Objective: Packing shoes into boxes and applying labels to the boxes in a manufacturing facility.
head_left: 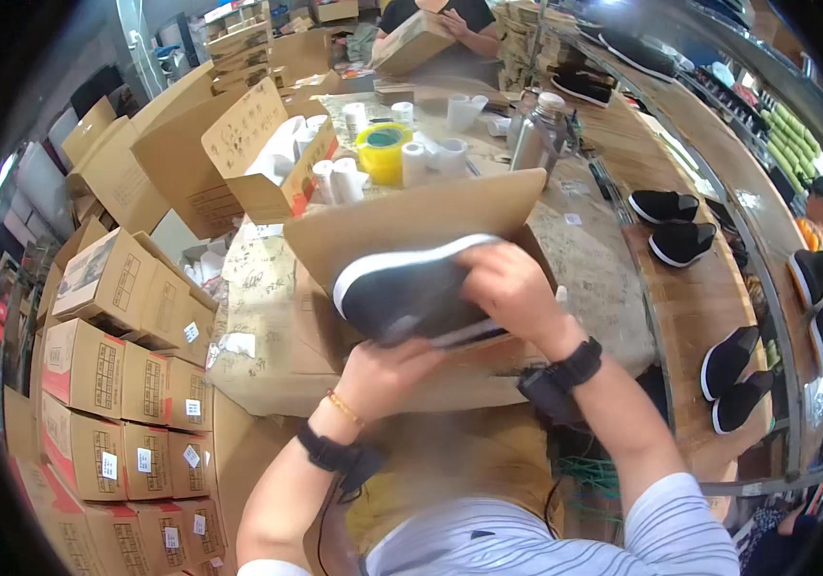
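A black slip-on shoe (402, 288) with a white sole edge is tilted over an open cardboard shoebox (402, 211), its lid flap raised behind. My right hand (517, 293) grips the shoe at its right end, fingers bent around the upper. From below, my left hand (387, 372) holds the shoe's near side; its fingertips are partly hidden and slightly blurred. A second white sole edge shows low inside the box, under my right hand. Both wrists wear black straps with small devices.
Paper-covered table (603, 278) carries white rolls (339, 180), yellow tape (382, 152) and a metal flask (538, 134). Stacked shoeboxes (123, 384) stand left, with an open carton (267, 144) farther back. Shelves at right hold black shoes (682, 243). Across the table, another person (440, 34) handles a box.
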Demonstrator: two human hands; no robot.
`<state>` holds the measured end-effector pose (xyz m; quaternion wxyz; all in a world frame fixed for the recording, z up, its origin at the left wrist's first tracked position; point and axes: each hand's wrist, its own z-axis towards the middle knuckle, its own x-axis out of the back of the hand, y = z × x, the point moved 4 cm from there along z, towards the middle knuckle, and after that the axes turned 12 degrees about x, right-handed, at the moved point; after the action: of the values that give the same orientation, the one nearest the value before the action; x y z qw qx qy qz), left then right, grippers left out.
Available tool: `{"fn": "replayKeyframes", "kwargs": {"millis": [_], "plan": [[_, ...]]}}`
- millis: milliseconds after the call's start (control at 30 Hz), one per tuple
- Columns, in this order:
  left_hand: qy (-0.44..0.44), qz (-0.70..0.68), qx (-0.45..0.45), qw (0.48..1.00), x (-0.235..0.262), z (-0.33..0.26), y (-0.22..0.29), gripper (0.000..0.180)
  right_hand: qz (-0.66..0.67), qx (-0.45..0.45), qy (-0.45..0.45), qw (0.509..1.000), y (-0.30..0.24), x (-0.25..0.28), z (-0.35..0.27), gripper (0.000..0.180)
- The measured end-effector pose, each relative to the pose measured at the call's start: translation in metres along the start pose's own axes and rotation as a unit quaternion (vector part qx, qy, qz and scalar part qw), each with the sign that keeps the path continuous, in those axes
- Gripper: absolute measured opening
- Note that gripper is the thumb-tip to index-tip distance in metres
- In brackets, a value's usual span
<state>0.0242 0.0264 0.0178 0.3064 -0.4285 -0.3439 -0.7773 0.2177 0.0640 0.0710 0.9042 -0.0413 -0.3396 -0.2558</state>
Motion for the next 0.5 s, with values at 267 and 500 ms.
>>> {"fn": "replayKeyframes", "kwargs": {"millis": [267, 500], "plan": [[0.15, -0.416, 0.288, 0.85, 0.019, -0.005, -0.132, 0.08, 0.105, -0.412, 0.1, 0.9, 0.076, -0.009, -0.093, 0.016], [0.202, -0.271, 0.221, 0.915, -0.001, -0.015, -0.115, 0.059, 0.173, -0.427, 0.04, 0.887, 0.066, -0.024, -0.117, 0.045]]}}
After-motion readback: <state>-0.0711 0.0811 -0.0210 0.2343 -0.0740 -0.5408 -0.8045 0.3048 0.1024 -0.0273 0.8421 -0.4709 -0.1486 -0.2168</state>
